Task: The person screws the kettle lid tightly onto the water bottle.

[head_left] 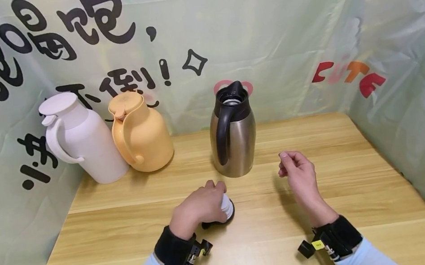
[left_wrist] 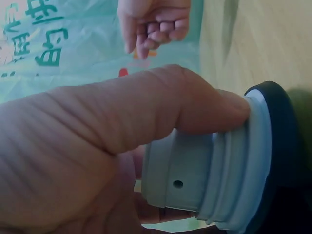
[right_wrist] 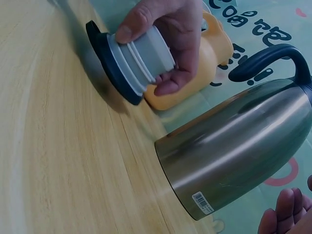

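My left hand (head_left: pixel 202 204) grips a thermos lid (head_left: pixel 227 207) by its pale stopper, thumb on one side and fingers on the other. The lid is upside down, its black cap underneath. In the left wrist view the stopper (left_wrist: pixel 190 170) shows ridges and a small hole. The cap is at or just above the tabletop; I cannot tell whether it touches. Behind it stands a steel thermos jug (head_left: pixel 235 147), upright, with a black handle and an uncovered mouth. To the jug's right, my right hand (head_left: pixel 299 174) hovers with loosely curled fingers, holding nothing.
A white jug (head_left: pixel 89 140) and a yellow jug (head_left: pixel 152 136), both lidded, stand side by side at the table's back left. The wooden table (head_left: pixel 268 242) meets printed cloth (head_left: pixel 283 27) at the back and sides.
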A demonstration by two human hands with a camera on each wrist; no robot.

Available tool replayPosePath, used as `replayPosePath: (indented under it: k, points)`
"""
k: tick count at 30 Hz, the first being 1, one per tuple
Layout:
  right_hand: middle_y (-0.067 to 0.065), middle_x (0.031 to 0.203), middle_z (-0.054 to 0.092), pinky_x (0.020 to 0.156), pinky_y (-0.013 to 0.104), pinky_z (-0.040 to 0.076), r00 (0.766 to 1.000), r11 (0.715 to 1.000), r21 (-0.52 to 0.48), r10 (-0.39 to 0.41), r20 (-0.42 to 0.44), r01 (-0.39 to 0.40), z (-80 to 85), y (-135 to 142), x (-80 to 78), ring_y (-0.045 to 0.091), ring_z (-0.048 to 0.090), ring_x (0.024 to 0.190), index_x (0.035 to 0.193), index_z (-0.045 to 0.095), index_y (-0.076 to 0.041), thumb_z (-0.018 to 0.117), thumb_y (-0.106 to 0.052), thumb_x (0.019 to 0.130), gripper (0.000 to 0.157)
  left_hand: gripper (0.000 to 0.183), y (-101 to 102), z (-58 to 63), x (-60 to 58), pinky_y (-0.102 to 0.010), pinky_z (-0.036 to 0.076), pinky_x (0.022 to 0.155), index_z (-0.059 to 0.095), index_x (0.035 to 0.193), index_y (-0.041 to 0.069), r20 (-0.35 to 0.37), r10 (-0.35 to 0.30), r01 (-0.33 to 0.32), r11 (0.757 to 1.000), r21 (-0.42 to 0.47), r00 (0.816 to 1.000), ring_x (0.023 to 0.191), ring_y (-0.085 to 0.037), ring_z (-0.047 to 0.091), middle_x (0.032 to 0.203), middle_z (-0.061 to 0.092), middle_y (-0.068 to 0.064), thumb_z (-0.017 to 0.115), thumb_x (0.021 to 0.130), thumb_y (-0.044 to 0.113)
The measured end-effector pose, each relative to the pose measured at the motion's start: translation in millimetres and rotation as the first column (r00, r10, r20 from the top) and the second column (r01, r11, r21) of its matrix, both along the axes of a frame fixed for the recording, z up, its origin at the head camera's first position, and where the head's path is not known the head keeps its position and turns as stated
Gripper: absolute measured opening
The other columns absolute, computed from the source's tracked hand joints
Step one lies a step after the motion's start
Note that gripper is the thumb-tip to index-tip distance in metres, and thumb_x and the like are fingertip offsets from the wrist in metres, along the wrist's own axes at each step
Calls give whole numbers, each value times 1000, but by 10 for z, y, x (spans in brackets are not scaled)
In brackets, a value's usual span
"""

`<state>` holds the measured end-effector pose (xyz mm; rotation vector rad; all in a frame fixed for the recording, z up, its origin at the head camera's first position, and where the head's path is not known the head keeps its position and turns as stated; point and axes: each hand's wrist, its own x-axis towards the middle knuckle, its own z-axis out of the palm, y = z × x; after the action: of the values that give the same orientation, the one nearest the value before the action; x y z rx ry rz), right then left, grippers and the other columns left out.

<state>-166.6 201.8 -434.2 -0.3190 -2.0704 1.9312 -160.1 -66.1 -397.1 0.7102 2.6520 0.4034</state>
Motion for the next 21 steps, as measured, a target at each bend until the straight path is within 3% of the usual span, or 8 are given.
replayPosePath:
  k: [12,21]
  points:
    - [10,88,56,66,23,54,1000,1000,17,7,-6,-7,-9,1,-6,18,59,71,108,60,-3,58,-37,96,36,54,211,-126,-18,-34,42,69,50,117,13,-75,-26,24,999,-24,997,85,-27,46,101,48,-7,73,72,29]
    - [11,88,56,66,24,54,1000,1000,22,8,3,-8,-4,-9,-3,19,59,72,108,60,-3,57,-37,97,35,70,242,-140,-9,-34,44,73,46,131,13,-80,-2,4,1000,20,997,89,-25,48,106,50,-9,77,71,34]
